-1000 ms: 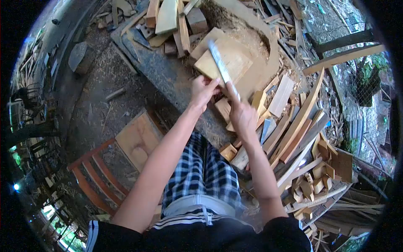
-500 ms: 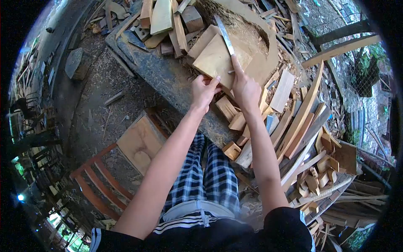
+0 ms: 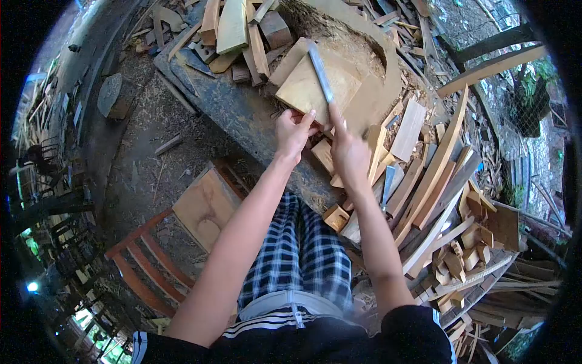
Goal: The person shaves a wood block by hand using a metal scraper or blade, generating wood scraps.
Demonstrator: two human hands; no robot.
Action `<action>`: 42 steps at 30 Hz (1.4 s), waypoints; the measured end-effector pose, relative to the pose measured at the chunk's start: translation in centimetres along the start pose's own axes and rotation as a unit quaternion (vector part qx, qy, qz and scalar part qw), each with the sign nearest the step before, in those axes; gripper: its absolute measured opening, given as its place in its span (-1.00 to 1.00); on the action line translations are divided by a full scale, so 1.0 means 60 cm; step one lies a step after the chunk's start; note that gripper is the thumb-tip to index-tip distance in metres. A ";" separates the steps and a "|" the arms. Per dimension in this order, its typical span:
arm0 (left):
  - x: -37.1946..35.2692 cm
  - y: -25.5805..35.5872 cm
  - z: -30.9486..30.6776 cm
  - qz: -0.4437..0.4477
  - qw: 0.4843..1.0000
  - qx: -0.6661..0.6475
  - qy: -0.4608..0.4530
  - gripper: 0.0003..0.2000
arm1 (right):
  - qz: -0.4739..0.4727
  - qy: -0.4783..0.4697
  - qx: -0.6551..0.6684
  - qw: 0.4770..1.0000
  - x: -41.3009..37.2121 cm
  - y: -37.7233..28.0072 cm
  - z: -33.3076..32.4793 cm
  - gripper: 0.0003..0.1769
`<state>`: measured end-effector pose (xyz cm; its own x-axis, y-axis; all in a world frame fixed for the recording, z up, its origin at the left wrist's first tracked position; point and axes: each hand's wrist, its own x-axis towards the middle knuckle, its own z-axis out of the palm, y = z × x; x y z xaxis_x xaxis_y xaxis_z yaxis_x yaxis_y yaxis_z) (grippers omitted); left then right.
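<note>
A square, pale wooden board (image 3: 303, 88) lies over other wood on the workbench, its near corner in my left hand (image 3: 293, 134). The left thumb presses on top of the board and the fingers curl beneath its edge. My right hand (image 3: 351, 155) is wrapped around the near end of a long, flat metal file (image 3: 319, 70), index finger stretched along it. The file lies across the board's upper face, its far end pointing away from me. The right hand hides the file's handle.
The dark workbench (image 3: 233, 112) carries wood offcuts (image 3: 232, 27) at its far left. Curved wooden strips (image 3: 439, 161) and a blue-bladed tool (image 3: 388, 182) lie right of my right arm. A wooden chair (image 3: 203, 209) stands at the left. Wood shavings cover the ground.
My right hand has drawn the file slightly left and toward me across the board. The left hand keeps its hold on the board's corner.
</note>
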<state>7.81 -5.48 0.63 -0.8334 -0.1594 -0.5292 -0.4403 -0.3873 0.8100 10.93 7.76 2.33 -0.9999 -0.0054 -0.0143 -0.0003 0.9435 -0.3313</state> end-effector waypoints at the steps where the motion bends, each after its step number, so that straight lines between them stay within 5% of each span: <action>1: -0.004 -0.004 -0.001 -0.010 1.000 0.000 0.000 -0.73 | -0.013 -0.011 0.010 1.000 -0.029 0.001 0.001 -0.33; 9: -0.009 0.003 0.000 -0.003 1.000 0.019 -0.003 -0.72 | 0.008 0.025 0.008 1.000 0.081 0.013 0.004 -0.31; 14: 0.006 -0.006 -0.009 -0.011 1.000 0.007 -0.019 -0.71 | -0.050 -0.026 -0.010 0.998 -0.040 0.015 -0.014 -0.32; 19: -0.002 -0.005 -0.006 0.000 1.000 0.013 -0.022 -0.72 | -0.018 0.013 0.030 0.999 0.077 0.017 -0.005 -0.32; 23: 0.000 -0.003 -0.004 -0.010 0.999 0.022 -0.022 -0.69 | 0.002 -0.038 -0.002 0.999 0.003 0.004 -0.006 -0.29; 25: -0.002 -0.001 -0.008 -0.016 0.999 0.036 -0.025 -0.67 | -0.060 0.038 0.006 0.997 -0.041 0.011 0.004 -0.33; 31: 0.002 -0.005 -0.007 -0.011 1.000 0.015 -0.025 -0.73 | 0.024 0.018 0.005 1.000 0.099 0.009 -0.008 -0.29; 38: 0.000 -0.006 -0.004 -0.009 1.000 0.012 -0.018 -0.72 | -0.054 0.001 -0.016 0.998 -0.033 0.019 -0.005 -0.30; 42: 0.004 -0.012 0.001 0.001 1.000 0.030 -0.002 -0.70 | 0.005 -0.010 -0.018 1.000 0.079 0.034 0.009 -0.32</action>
<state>7.89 -5.16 -0.08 -0.8361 -0.1558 -0.5261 -0.4573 -0.3319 0.8251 6.22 9.49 1.05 -0.9993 -0.0011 -0.0364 0.0097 0.9549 -0.2967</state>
